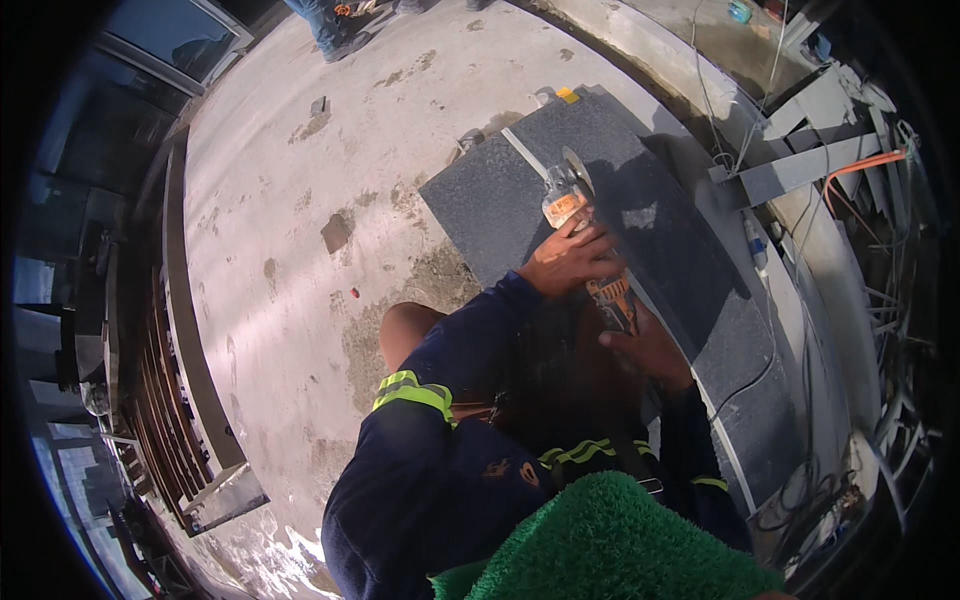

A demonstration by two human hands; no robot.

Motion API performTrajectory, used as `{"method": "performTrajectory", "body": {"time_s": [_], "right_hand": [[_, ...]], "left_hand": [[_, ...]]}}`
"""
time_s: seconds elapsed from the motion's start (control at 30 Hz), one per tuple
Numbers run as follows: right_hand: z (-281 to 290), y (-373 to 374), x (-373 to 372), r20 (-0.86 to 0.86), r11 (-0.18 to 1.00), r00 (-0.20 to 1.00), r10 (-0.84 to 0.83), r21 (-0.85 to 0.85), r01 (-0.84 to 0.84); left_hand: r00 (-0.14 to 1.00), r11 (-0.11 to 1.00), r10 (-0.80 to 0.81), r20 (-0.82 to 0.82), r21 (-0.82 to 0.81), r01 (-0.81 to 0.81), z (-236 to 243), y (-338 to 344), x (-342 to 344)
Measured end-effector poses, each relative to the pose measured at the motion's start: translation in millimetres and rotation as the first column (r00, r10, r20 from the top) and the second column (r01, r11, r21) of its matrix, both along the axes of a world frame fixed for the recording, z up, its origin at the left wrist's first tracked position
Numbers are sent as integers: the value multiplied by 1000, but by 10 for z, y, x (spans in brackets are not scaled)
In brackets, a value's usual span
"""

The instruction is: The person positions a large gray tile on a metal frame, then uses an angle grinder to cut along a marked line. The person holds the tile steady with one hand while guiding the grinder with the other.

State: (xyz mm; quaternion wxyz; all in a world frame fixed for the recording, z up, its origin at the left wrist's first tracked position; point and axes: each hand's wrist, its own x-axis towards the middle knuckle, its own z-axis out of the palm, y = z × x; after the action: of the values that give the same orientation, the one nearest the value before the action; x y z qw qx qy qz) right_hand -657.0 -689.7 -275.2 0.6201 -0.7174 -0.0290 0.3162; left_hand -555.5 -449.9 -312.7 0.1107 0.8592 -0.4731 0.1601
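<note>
My left hand (575, 260) grips the front body of an orange angle grinder (565, 207) with a round cutting disc (578, 170). My right hand (645, 345) holds its rear handle lower down. The grinder is over a dark grey speckled slab (480, 200), beside a long pale strip (525, 148) running lengthwise along it; whether the disc touches the slab I cannot tell. A small yellow piece (567, 95) lies at the slab's far edge. A green shaggy mat or cloth (590, 540) fills the bottom, near my body.
Pale stained concrete (280, 200) spreads leftward to glass panels (195, 40) and a slatted recessed channel (175, 420). Another person's legs (325, 25) stand at the top. At right are a concrete ledge, cables, an orange hose (865, 165) and piled white offcuts (820, 110).
</note>
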Motion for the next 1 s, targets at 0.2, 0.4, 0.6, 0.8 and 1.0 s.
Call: {"method": "performTrajectory", "body": {"time_s": [0.2,0.4,0.6,0.8,1.0], "right_hand": [[-371,11,159,98,986,995,20,-168,-3],[-498,92,432,11,974,995,96,-208,-92],[-679,0,603,-682,769,713,164,541,341],[-958,-90,371,-644,531,725,246,715,454],[-815,-47,17,-617,527,786,-25,660,535]], "left_hand": [[996,996,81,-23,-43,-82,-317,35,52],[989,988,144,-35,-49,-145,-629,168,186],[992,987,123,-41,-102,-127,-617,218,306],[998,984,46,-47,-168,-53,-507,-18,304],[996,983,-68,-55,-176,58,-523,-206,255]]}}
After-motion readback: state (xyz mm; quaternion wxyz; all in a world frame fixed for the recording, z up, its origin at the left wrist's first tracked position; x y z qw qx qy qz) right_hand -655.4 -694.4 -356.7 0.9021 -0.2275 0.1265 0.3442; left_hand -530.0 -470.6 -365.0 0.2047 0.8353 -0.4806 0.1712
